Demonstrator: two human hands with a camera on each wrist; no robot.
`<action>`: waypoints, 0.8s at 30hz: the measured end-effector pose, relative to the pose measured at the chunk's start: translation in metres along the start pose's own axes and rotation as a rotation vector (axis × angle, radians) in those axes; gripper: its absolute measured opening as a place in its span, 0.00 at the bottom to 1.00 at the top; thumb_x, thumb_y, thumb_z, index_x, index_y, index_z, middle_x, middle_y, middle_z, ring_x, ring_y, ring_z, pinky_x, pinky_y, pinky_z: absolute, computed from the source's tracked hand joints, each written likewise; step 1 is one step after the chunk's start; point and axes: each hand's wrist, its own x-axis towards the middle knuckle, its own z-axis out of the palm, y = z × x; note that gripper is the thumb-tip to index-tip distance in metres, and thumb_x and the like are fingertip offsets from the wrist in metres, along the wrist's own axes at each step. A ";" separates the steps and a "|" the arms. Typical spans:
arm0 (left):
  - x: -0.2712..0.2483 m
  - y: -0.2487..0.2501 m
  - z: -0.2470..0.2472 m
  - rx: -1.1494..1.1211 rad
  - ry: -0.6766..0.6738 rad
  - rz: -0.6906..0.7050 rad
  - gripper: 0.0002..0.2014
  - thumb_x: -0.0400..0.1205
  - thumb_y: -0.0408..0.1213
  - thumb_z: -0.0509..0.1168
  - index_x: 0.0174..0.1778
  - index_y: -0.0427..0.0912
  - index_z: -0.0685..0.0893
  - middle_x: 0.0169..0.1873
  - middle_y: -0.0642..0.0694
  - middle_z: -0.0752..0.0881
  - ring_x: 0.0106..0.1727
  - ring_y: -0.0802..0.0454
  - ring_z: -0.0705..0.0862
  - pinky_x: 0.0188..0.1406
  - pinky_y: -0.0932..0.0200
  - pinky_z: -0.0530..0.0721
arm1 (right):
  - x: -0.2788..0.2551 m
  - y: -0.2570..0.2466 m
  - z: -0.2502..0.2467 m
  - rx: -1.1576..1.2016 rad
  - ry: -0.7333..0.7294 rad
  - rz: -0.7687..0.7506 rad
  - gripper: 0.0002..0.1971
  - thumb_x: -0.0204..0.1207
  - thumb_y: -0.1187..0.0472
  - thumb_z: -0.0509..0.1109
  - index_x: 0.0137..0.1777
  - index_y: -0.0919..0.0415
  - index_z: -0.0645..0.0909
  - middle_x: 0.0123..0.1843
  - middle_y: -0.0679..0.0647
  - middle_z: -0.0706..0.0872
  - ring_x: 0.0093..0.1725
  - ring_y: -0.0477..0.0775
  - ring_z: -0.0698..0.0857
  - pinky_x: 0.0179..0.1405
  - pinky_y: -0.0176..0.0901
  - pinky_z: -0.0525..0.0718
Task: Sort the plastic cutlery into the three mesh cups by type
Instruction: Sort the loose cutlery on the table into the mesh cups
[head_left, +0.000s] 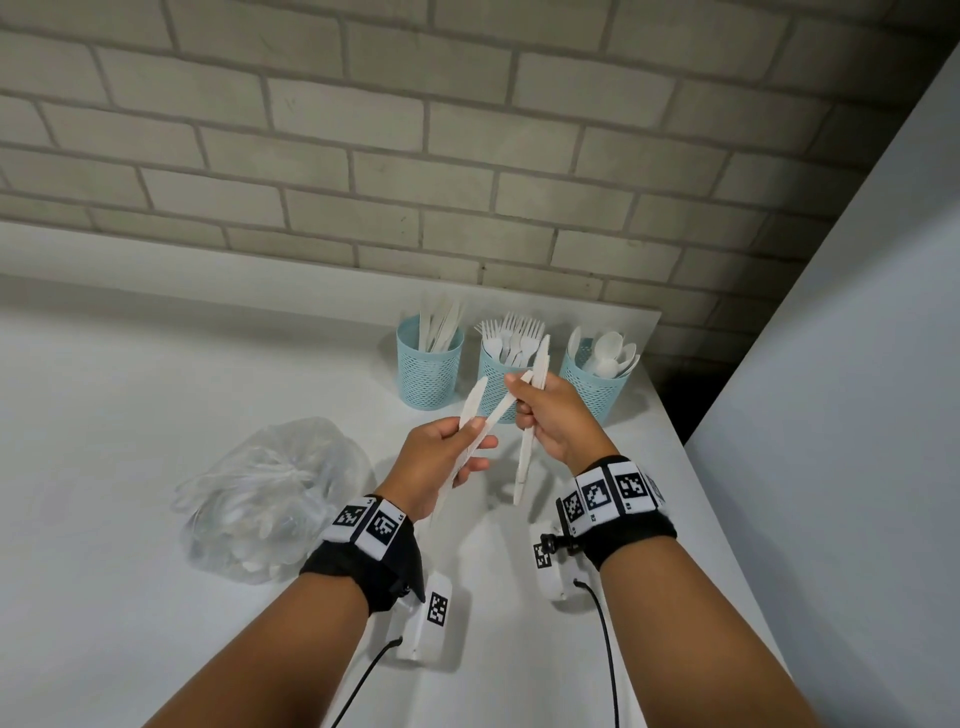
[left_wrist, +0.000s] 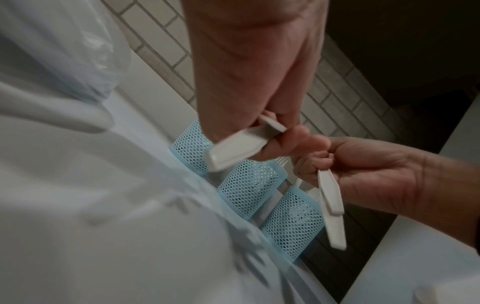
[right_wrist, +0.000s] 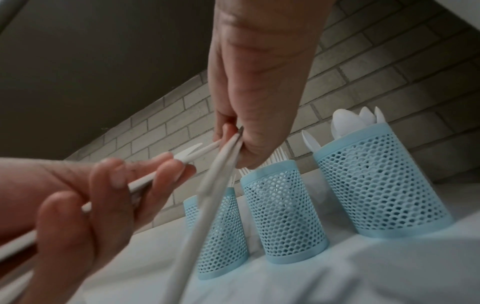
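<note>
My left hand (head_left: 475, 436) pinches two white plastic knives (head_left: 474, 410) by their handles, blades fanned up and to the right. My right hand (head_left: 519, 395) grips two more knives (head_left: 529, 457) upright, and its fingertips meet the tip of one left-hand knife. Both hands hover in front of three light blue mesh cups: the left cup (head_left: 430, 374) holds knives, the middle cup (head_left: 498, 379) forks, the right cup (head_left: 592, 389) spoons. In the right wrist view the gripped knives (right_wrist: 207, 205) cross in front of the cups (right_wrist: 283, 216). In the left wrist view handle ends (left_wrist: 233, 152) stick out below my fingers.
A crumpled clear plastic bag (head_left: 270, 499) lies on the white table (head_left: 130, 415) left of my left wrist. A brick wall (head_left: 467, 156) stands right behind the cups. The table's right edge runs beside a pale panel (head_left: 857, 364).
</note>
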 end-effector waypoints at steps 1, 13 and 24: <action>0.001 0.000 -0.003 -0.005 0.013 0.002 0.09 0.82 0.40 0.65 0.54 0.41 0.84 0.40 0.47 0.89 0.25 0.62 0.84 0.23 0.71 0.73 | 0.001 0.000 -0.003 0.048 0.034 -0.007 0.02 0.80 0.68 0.66 0.45 0.64 0.77 0.32 0.52 0.71 0.27 0.44 0.66 0.17 0.29 0.67; 0.012 -0.007 -0.018 0.095 0.257 0.076 0.13 0.75 0.33 0.73 0.53 0.38 0.84 0.41 0.43 0.83 0.30 0.56 0.72 0.27 0.64 0.70 | -0.001 -0.001 -0.025 -0.350 0.345 -0.275 0.12 0.86 0.60 0.55 0.50 0.63 0.79 0.41 0.54 0.81 0.40 0.54 0.80 0.41 0.41 0.80; 0.010 -0.004 -0.010 0.084 0.189 0.134 0.03 0.79 0.40 0.68 0.43 0.46 0.82 0.34 0.49 0.84 0.29 0.57 0.72 0.28 0.64 0.69 | -0.022 0.007 -0.008 -0.681 -0.439 0.051 0.09 0.83 0.54 0.62 0.45 0.53 0.81 0.33 0.48 0.81 0.29 0.44 0.75 0.29 0.32 0.75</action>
